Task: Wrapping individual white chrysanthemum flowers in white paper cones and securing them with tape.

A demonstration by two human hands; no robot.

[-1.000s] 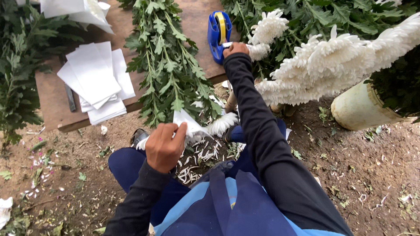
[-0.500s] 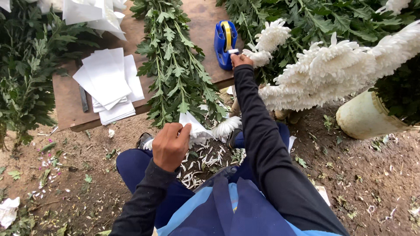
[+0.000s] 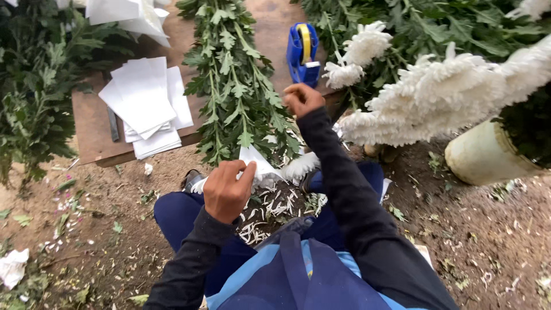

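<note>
My left hand grips the white paper cone wrapped around a bunch of white flowers held over my lap. My right hand is raised in front of the blue tape dispenser, a little short of it, with its fingers pinched together. No strip of tape shows between them. A long bundle of green leafy stems lies on the wooden board, between my two hands and reaching down to the paper cone.
A stack of white paper sheets and a dark tool lie on the board's left part. Bunches of white flowers lean over a pale pot at right. Leafy plants stand at left. Petal scraps litter the dirt.
My right hand has drawn back from the tape dispenser toward me, with its fingers closed. My left hand has stayed on the paper-wrapped bunch.
</note>
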